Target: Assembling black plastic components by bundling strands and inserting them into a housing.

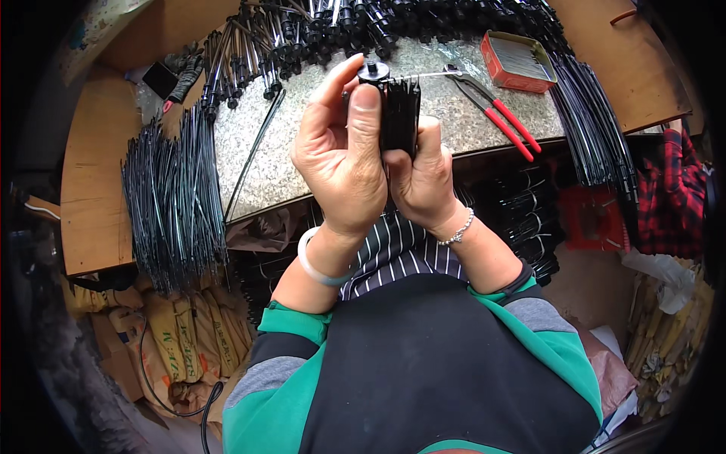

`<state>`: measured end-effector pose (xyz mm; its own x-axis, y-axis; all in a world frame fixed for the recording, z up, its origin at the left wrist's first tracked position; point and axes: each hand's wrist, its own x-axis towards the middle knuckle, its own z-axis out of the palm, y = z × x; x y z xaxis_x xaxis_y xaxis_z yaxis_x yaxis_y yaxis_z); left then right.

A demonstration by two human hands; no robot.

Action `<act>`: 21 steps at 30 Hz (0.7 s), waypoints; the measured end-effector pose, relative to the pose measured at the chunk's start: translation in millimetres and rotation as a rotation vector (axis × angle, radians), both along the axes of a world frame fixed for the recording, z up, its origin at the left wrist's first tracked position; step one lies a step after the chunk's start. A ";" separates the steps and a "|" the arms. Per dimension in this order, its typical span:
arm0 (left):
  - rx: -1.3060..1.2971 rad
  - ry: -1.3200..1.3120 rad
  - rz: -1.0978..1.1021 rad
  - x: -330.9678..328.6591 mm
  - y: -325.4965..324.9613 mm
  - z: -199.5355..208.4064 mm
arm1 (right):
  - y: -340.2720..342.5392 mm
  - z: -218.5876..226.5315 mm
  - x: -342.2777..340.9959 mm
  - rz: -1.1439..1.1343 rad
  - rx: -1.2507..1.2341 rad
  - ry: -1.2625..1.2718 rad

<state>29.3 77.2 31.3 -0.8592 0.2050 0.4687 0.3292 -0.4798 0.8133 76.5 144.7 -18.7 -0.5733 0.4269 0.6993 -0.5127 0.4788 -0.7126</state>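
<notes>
Both hands (342,163) grasp a black bundle (401,113) above a crowded worktop (236,132)

The bundle of thin black strips is held upright over the near part of the speckled worktop, with a round black cap (373,73) just beside its top. The left hand's fingers grasp the capped piece, thumb pressed flat on its near side. The right hand (425,178) grips the lower part of the bundle between thumb and bent fingers. The hands cover much of the lower end, so how the two pieces meet cannot be told.

A lone dark rod (255,155) lies slantwise to the left of the hands. On their right, red-handled pliers (499,121) point their head toward the bundle, with an open red box (499,69) of thin metal pieces just beyond.

A dense pile of black rods and fittings (325,26) takes up the far side, and two heaps hem in the sides: a left heap (170,197) spilling over the near edge and a right heap (594,125) hanging past it. Farther left are a dark phone (159,79) and a grey glove (184,73). A red checked cloth (673,197) hangs at the right, and tan sacks (185,333) sit low on the left.
</notes>
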 end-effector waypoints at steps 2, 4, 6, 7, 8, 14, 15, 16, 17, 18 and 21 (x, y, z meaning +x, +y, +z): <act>-0.001 -0.022 -0.022 -1.9 -1.7 -1.6 | 3.5 -3.4 2.6 0.001 0.014 -0.028; 0.000 -0.064 -0.064 -3.7 -3.8 -4.7 | 7.0 -4.4 4.8 0.060 0.069 -0.108; -0.004 -0.030 -0.031 -5.6 -2.2 -8.6 | 7.6 -2.4 5.3 0.089 0.096 -0.150; -0.008 0.006 0.003 -6.9 -1.0 -10.4 | 8.3 -1.1 5.8 0.111 0.077 -0.159; -0.011 0.041 0.037 -7.5 -0.7 -11.6 | 8.6 1.7 5.9 0.133 0.058 -0.168; 0.045 0.015 0.028 -5.3 -1.4 -13.2 | 7.2 1.0 2.0 0.142 0.006 -0.147; 0.074 0.006 0.027 -4.3 -0.9 -13.1 | 7.9 0.7 1.0 0.152 0.024 -0.154; 0.103 -0.004 0.027 -3.7 -0.6 -12.8 | 8.6 0.5 0.0 0.162 0.042 -0.160; 0.103 -0.004 0.027 -3.4 -0.4 -12.1 | 8.8 0.3 -0.4 0.172 0.060 -0.167; 0.105 -0.017 0.027 -3.2 -0.2 -10.9 | 8.3 -1.0 -0.4 0.172 0.060 -0.167; 0.111 -0.043 0.028 -3.8 0.1 -9.6 | 5.9 -4.4 -0.6 0.051 0.134 -0.111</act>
